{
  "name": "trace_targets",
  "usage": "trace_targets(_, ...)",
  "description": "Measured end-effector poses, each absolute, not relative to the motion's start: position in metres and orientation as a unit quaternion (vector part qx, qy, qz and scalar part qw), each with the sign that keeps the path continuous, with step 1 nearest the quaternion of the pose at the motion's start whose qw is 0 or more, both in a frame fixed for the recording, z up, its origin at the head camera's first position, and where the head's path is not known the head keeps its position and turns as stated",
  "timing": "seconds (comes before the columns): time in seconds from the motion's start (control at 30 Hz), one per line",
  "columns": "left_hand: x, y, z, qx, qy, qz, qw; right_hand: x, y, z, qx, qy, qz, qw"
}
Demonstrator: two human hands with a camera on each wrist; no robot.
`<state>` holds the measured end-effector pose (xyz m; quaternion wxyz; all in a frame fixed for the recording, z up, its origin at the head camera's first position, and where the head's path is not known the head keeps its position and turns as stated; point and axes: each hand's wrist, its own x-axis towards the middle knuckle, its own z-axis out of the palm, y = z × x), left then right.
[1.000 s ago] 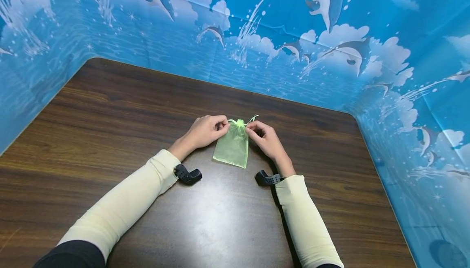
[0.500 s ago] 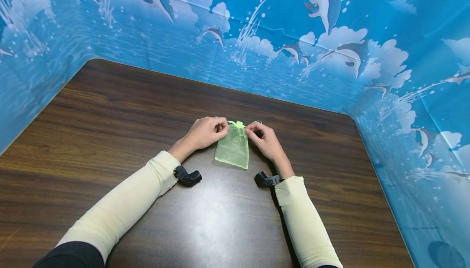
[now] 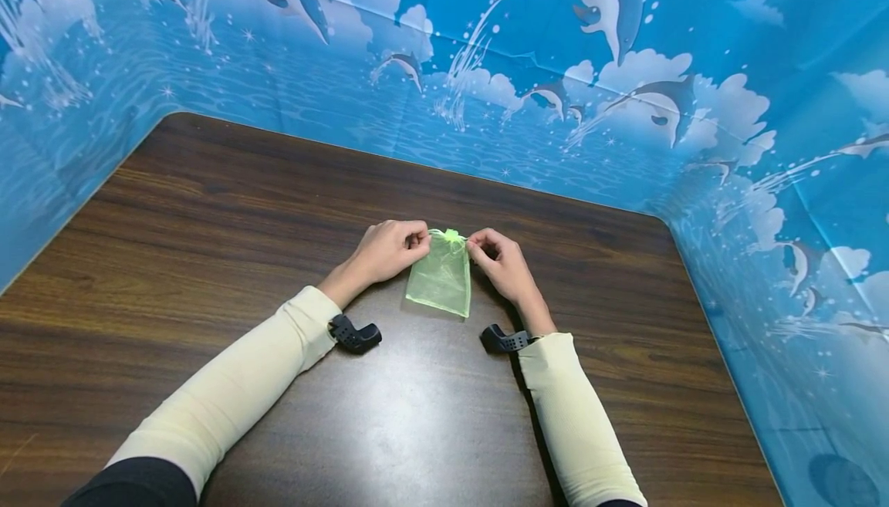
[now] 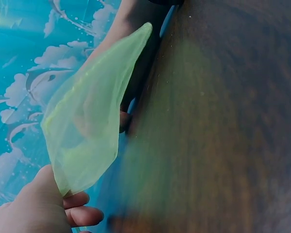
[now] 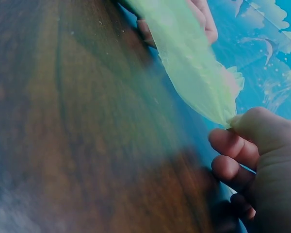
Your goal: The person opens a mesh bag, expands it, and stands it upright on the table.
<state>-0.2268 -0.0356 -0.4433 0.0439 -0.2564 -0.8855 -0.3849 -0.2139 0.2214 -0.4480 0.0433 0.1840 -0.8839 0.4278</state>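
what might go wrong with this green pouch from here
The green pouch might slip, since the left hand and right hand only pinch it near its top. Being sheer, it could snag or tear if tugged hard. Its gathered neck may also bunch unevenly.

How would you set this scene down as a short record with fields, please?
Item: sheer light-green pouch, gathered at the end farther from the person
Left hand: pinches the pouch near the gathered end, on its left side
Right hand: pinches the pouch on the opposite side
Sleeves: cream sleeves on both forearms
Wrists: a black device on each
Surface: dark wood-grain table
Background: blue backdrop printed with dolphins and clouds
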Motion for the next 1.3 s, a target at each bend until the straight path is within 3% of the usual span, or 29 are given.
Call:
trace_targets(0.37, -0.2280, -0.0359, -0.4439, -0.254, -0.889, -0.378, 0.050, -0.2145, 0.2213, -0.4460, 0.176, -0.884, 0.432, 0.043)
trace_targets(0.6, -0.2278, -0.0357, -0.4431, -0.221, -0.893, -0.391, 0.023, -0.2148, 0.2224, -0.4469, 0.174, -0.882, 0.438, 0.018)
trace_targets(1.3, -0.2273, -0.0347, -0.4453, -0.255, -0.891, -0.373, 0.034, -0.2146, 0.2221, -0.4492, 0.195, -0.879, 0.434, 0.004)
